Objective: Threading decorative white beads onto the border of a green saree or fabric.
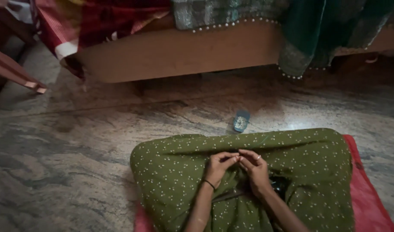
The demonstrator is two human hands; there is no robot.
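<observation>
Broadly, a marbled stone floor (76,141) fills the left and middle of the frame, with a wooden bed frame (184,53) across the top, draped with red cloth (85,21) at upper left and green beaded fabric (317,30) at upper right. Lower centre, the person's lap is covered by an olive dotted garment (304,172), seated on a red mat (371,202) showing at lower right. On that lap the left hand (217,166) and the right hand (255,168) meet, fingertips touching at the centre. Both are pinched narrow; whatever they pinch is too small to tell, though it sits right between the fingertips, equally near both. A small blue container (241,121) lies on the floor just above the lap, apart from both hands, slightly closer to the right one.
</observation>
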